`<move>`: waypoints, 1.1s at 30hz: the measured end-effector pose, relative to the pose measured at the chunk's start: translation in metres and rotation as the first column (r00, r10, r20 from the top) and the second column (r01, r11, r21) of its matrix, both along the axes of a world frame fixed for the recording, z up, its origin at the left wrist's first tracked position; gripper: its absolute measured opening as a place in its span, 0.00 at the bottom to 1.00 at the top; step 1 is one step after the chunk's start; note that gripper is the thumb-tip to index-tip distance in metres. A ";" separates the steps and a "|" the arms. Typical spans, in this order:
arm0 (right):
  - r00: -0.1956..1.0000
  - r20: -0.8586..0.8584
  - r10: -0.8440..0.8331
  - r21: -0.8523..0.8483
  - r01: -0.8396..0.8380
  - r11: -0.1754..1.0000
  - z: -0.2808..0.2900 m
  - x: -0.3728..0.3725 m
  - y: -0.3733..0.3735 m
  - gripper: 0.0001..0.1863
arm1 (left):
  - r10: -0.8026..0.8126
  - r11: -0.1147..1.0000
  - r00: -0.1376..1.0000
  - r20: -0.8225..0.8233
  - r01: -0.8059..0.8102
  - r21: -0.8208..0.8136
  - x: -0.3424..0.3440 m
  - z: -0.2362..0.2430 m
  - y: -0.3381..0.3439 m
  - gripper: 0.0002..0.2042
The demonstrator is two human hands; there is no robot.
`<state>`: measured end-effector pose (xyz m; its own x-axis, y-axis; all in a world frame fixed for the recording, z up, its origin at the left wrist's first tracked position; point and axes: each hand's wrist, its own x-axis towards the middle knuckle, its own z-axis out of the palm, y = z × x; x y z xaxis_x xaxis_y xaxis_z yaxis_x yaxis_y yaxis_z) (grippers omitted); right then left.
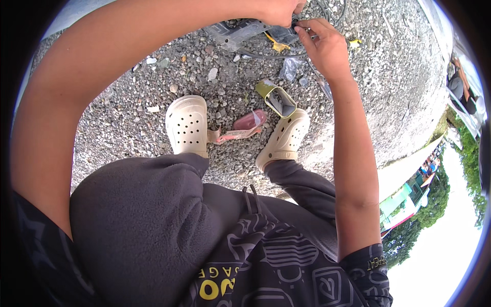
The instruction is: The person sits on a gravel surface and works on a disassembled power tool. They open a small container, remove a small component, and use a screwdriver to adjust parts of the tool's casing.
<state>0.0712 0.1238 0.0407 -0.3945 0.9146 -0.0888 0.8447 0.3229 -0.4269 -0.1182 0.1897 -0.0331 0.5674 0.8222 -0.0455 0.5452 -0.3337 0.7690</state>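
Note:
At the top edge, my left hand (284, 11) is closed, with its fingers partly cut off by the frame. Beside it, my right hand (325, 47) pinches a small black piece (295, 23) between thumb and fingertips. Just below my left hand, a dark grey-black object (240, 31) with a patterned surface lies on the gravel; its kind is unclear. A thin black cable (276, 56) curves over the stones near both hands. Yellow scraps (279, 45) lie close to the dark object. What my left hand grips is hidden.
An open green-and-silver box (276, 98) lies beside my right beige clog (287, 134). Between it and my left clog (187, 122) lie a pink object (249, 119) and a pinkish strip (238, 135). A crumpled clear plastic piece (290, 68) rests on the gravel (133, 123).

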 end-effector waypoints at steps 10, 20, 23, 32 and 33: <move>0.971 0.027 -0.238 0.208 0.228 0.951 -0.035 -0.025 -0.024 0.16 | -0.026 0.999 0.999 0.031 0.026 0.026 -0.003 0.002 0.002 0.14; 0.822 0.206 -0.532 -0.106 0.559 0.823 -0.024 0.085 -0.047 0.19 | -0.187 0.982 0.962 0.197 0.176 0.073 -0.015 0.004 0.001 0.09; 0.845 0.472 -0.251 -0.268 0.409 0.872 -0.022 0.138 -0.087 0.22 | -0.193 0.979 0.964 0.183 0.178 0.096 -0.015 0.003 0.001 0.09; 0.832 0.547 -0.089 -0.363 0.332 0.871 -0.021 0.146 -0.100 0.20 | -0.219 0.952 0.966 0.136 0.182 0.246 -0.018 -0.001 -0.003 0.11; 0.874 0.474 -0.111 -0.312 0.285 0.907 -0.005 0.144 -0.096 0.20 | -0.214 0.968 0.967 0.140 0.191 0.162 -0.017 -0.001 -0.003 0.11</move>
